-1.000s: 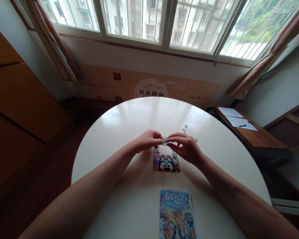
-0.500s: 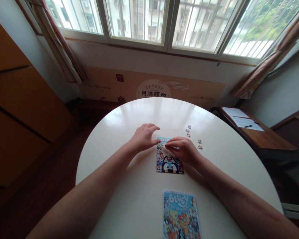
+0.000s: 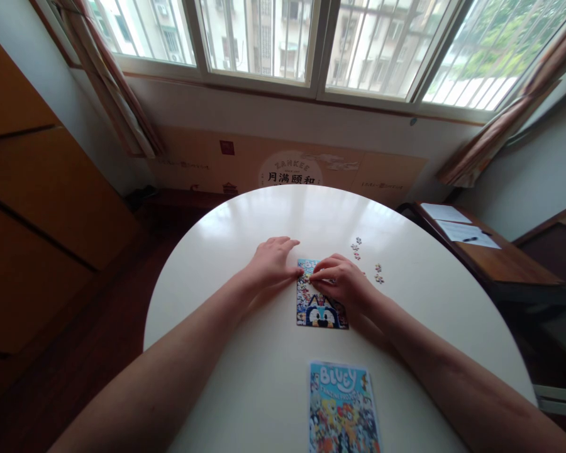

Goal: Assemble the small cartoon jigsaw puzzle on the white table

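A small jigsaw puzzle [image 3: 321, 314] with a blue cartoon dog's face along its bottom lies on the white table, mostly assembled. My right hand [image 3: 342, 280] covers its upper right part. Thumb and fingers are pinched on a puzzle piece [image 3: 307, 277], small and partly hidden, down at the puzzle's upper left. My left hand [image 3: 274, 263] rests at the puzzle's left side, fingers apart and holding nothing, its thumb tip at the puzzle's edge. Loose puzzle pieces [image 3: 356, 248] lie beyond my right hand, with more pieces [image 3: 378, 274] farther right.
Nearer to me on the round white table [image 3: 207, 251] lies a colourful "Bluey" picture sheet [image 3: 343, 409]. A wooden side table [image 3: 514, 264] with papers [image 3: 466, 233] and a pen stands at the right. Behind are a printed panel [image 3: 193, 151] and barred windows.
My right hand has shifted slightly left and lowered the puzzle piece onto the puzzle's upper left. My left hand has dipped a little, its thumb closer to the puzzle's edge.
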